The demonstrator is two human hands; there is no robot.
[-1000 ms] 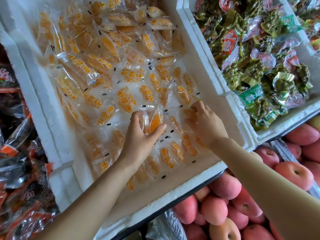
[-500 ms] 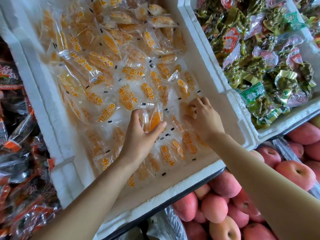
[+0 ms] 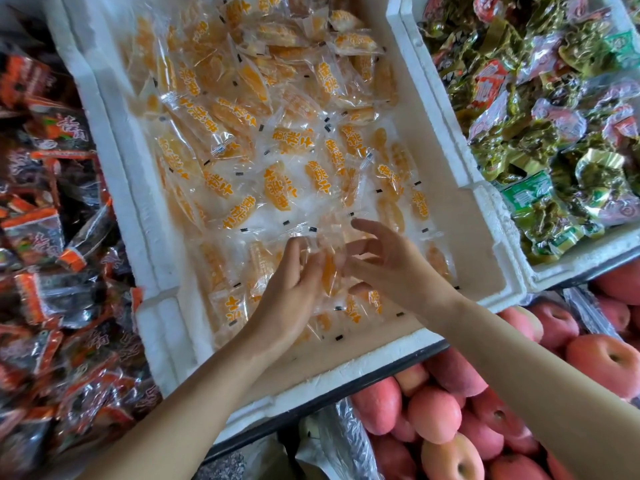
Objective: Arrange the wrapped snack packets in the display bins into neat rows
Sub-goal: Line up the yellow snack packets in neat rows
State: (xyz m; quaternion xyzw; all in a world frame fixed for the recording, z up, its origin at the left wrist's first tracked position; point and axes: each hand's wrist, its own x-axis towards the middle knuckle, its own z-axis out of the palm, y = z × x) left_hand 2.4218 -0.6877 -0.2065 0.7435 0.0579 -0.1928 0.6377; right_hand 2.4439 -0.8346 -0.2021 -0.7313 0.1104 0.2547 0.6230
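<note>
Clear-wrapped orange snack packets (image 3: 277, 188) lie scattered in the white foam bin (image 3: 117, 174). Over its near end, the left hand (image 3: 291, 289) curls its fingers round one clear packet with an orange piece (image 3: 329, 271). The right hand (image 3: 394, 268) is just beside it, fingers loosely spread.

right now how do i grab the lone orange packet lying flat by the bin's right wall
Pinch the orange packet by its clear end seal, coming down from above. It lies flat on the foam bin floor apart from the pile, so a sideways reach would likely slide it.
</note>
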